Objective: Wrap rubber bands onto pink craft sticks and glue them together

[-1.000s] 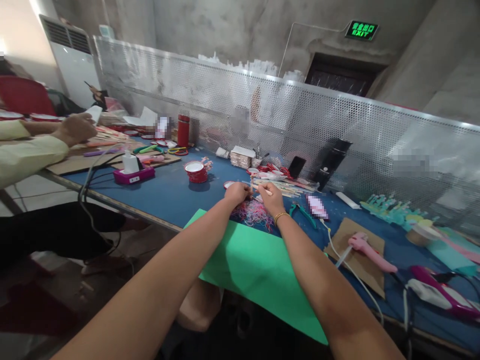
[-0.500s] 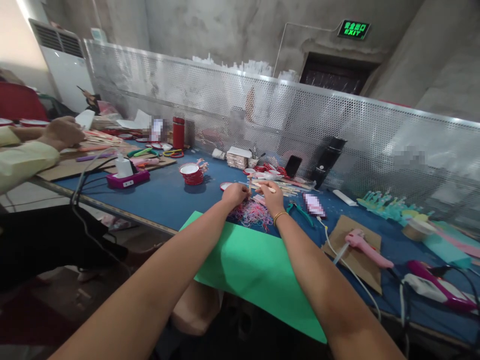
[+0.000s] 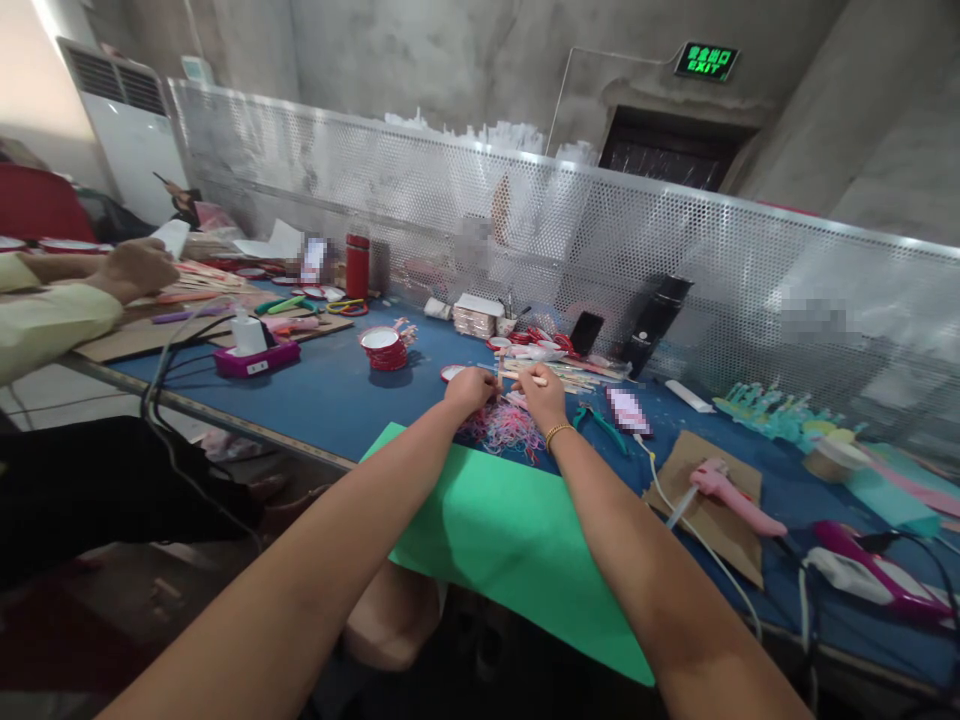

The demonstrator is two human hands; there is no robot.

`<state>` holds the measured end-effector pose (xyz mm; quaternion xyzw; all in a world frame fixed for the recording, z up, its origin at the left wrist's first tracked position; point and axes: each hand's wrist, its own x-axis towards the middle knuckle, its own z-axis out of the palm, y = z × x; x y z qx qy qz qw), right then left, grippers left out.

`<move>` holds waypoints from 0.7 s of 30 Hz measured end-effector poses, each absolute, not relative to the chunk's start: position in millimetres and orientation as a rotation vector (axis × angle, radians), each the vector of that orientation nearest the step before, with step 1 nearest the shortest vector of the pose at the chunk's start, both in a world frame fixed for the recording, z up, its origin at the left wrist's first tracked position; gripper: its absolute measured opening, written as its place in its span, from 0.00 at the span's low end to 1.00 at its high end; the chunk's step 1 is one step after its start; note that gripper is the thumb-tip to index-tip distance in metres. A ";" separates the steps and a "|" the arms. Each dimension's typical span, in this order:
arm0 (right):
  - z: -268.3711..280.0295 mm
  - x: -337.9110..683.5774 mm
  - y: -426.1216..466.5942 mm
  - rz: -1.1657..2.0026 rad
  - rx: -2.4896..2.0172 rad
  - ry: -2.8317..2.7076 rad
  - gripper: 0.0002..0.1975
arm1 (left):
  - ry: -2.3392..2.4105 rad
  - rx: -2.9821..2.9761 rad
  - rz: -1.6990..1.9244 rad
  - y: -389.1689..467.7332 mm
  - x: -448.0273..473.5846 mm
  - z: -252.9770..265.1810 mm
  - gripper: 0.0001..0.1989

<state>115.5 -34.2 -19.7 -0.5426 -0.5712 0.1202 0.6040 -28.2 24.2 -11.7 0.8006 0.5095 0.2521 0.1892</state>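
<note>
- Perforated metal screen [image 3: 360,200] stands behind the blue surface [image 3: 315,400].
- Right hand [image 3: 546,398] pinches a pale stick [image 3: 535,379] above tangled colored threads [image 3: 510,432].
- Left hand [image 3: 471,392], fingers bunched, is near the stick; its grip is too small to tell.
- Green sheet [image 3: 510,540] lies below both forearms.
- Teal pliers [image 3: 612,433] rest beside the phone [image 3: 628,411].

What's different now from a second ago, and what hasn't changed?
The view swung slightly, shifting the scene left. The co-worker's leg sits lower, exposing a pinkish bundle. Nothing was visibly grasped or released: the right hand still holds the pale stick near the left hand, by the tangled threads. The red-rimmed stack and pink glue gun stayed put.
</note>
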 end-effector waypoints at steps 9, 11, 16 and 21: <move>-23.9 119.9 -29.9 0.258 -1.313 -1.314 0.10 | 1.470 2.255 0.727 25.7 -28.8 -12.8 0.11; -23.7 117.1 -30.0 0.273 -1.283 -1.350 0.10 | 1.456 2.234 0.726 24.9 -29.3 -12.5 0.11; -24.3 112.6 -30.6 0.287 -1.276 -1.365 0.10 | 1.436 2.262 0.729 25.7 -30.5 -14.2 0.10; -28.1 117.8 -28.2 0.282 -1.290 -1.322 0.10 | 1.449 2.286 0.731 27.6 -32.3 -13.9 0.11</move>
